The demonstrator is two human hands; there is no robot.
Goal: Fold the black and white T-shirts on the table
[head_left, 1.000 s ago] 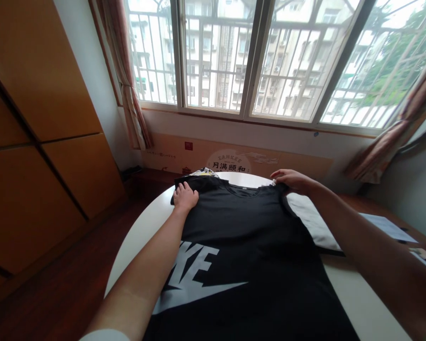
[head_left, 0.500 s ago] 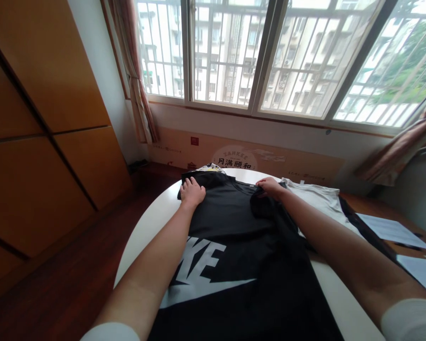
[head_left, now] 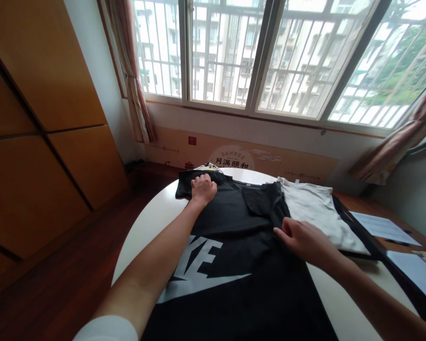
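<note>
Fabric of a black T-shirt (head_left: 241, 265) with a large pale logo covers the round white table (head_left: 145, 232) across the lower middle of the frame. Right hand (head_left: 303, 239), right of centre, presses the shirt's folded-in right edge, fingers loosely curled. Farther up, left hand (head_left: 203, 188) lies flat, fingers spread, on the shoulder. A white garment (head_left: 319, 213) lies just beside the shirt, under the window (head_left: 255, 52).
</note>
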